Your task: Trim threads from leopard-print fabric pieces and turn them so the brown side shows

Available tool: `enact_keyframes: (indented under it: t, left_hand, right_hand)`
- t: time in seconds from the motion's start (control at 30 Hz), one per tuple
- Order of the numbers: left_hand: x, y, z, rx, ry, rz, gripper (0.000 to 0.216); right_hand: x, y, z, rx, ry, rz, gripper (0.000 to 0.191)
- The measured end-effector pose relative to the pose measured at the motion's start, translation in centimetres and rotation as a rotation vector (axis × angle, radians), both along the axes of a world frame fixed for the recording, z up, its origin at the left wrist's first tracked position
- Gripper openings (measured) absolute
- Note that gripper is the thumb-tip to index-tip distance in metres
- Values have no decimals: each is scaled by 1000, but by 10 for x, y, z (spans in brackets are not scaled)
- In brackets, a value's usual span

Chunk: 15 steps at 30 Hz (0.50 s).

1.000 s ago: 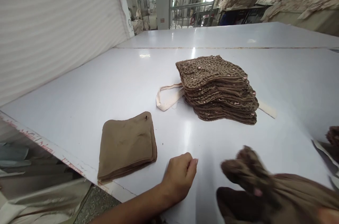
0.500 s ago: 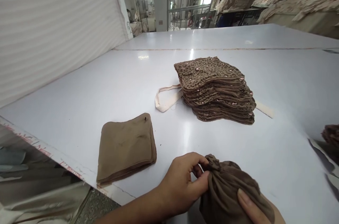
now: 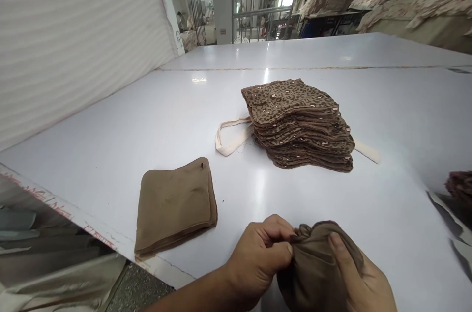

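Both of my hands grip one bunched brown fabric piece (image 3: 313, 272) at the near edge of the white table (image 3: 147, 120). My left hand (image 3: 258, 258) pinches its top edge with thumb and fingers closed. My right hand (image 3: 363, 280) wraps round its right side, fingers pressed on the cloth. To the left lies a small flat stack of plain brown pieces (image 3: 175, 204). Farther back stands a tall stack of leopard-print pieces (image 3: 300, 123).
A cream fabric strip (image 3: 232, 137) loops out from under the leopard stack. More dark fabric (image 3: 460, 184) shows at the right edge. A white ribbed wall (image 3: 73, 32) borders the table on the left. Shelves of fabric fill the background.
My right hand brought the brown piece in from the right. My left hand, resting on the table before, closed on it, and both hands now bunch it tighter.
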<state>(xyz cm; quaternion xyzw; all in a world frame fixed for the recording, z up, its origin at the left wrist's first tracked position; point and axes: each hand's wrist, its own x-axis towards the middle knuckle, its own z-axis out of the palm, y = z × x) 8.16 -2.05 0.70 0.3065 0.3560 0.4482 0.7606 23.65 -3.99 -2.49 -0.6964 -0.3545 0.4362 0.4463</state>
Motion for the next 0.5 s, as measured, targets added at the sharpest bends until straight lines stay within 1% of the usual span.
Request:
enact_keyframes:
  t: [0.07,0.1,0.17,0.23,0.27,0.3,0.37,0.4,0.43,0.47,0.5]
  left_hand:
    - [2,-3,-1,-38,-154,-110,7]
    - [2,-5,-4,-48,-199,-172,8]
    - [1,-5,-10,-59,-209,-304,10]
    - [-3,-2,-16,-59,-161,-434,13]
    - [-6,1,-18,-54,-121,-453,16]
    - [-10,5,-18,-34,-56,-439,18]
    - [-18,14,-15,63,165,-334,21]
    - [-21,18,-12,128,290,-282,21]
    - [-24,22,-8,199,399,-257,21]
    - [-26,25,-4,266,480,-268,20]
    - [-27,28,0,324,526,-302,18]
  right_hand:
    - [-12,4,5,19,16,9,38]
    - [-18,5,5,32,46,51,39]
    - [-27,10,2,58,82,176,42]
    - [-27,16,-4,67,56,285,42]
    - [-24,19,-7,72,23,309,40]
    - [-18,22,-9,81,-14,301,36]
    - [-3,24,-9,130,-99,208,32]
    - [5,23,-7,193,-172,172,36]
    - [11,21,-4,271,-256,173,41]
    - [15,18,0,354,-351,226,44]
    - [16,15,4,417,-428,341,45]
